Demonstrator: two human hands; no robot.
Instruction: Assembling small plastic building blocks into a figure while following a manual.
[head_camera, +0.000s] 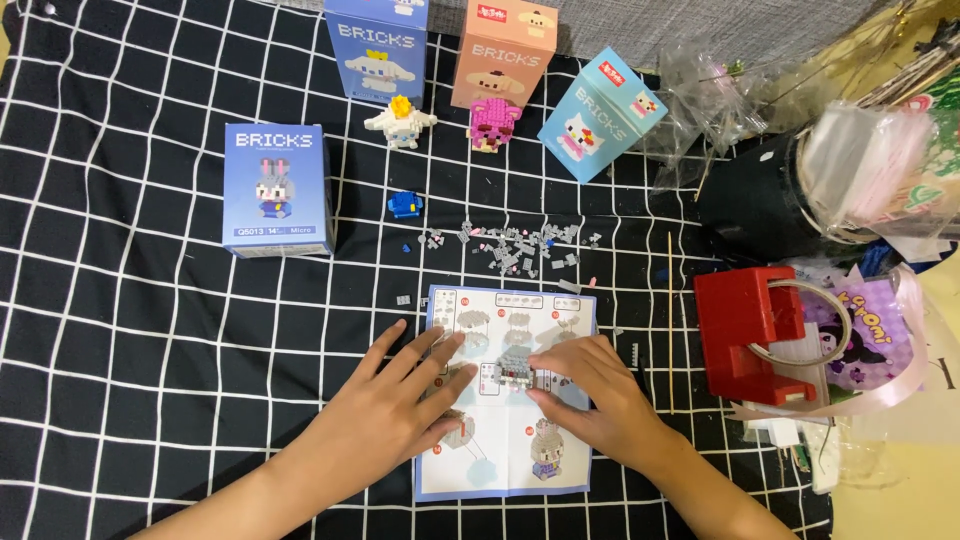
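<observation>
A small grey partly built brick figure of tiny studded plastic blocks (514, 368) is pinched between the fingertips of both hands, resting on the folded white-and-blue paper instruction sheet (500, 470). The right hand (590, 392) is curled over the figure's right side, its fingers bent and closed lightly on it. The left hand (405, 395) is spread wide, its fingers splayed flat on the sheet and only the tips reaching the figure's left edge; whether a loose piece is held under them cannot be told.

For this pressing step, the figure is best kept flat on the sheet and steadied from both sides, with pressure put straight down on the studs so the layers are not sheared; that is a judgement.

Just beyond the grip, past the sheet's far edge, a scatter of loose small grey plastic bricks (520, 248) is spread on the soft black fabric cloth with a white grid (130, 380). Further out and left, a small blue brick lump (404, 204) and a tall blue cardboard box with a rabbit figure printed on it (276, 190) are seen. At the far side stand a white brick figure (400, 122), a pink brick figure (494, 123) and three more glossy boxes. Right of the grip, a thin wooden stick (671, 320) and a red hard-plastic blocky holder (745, 335) are lying, with crinkled clear cellophane (870, 160) behind.
</observation>
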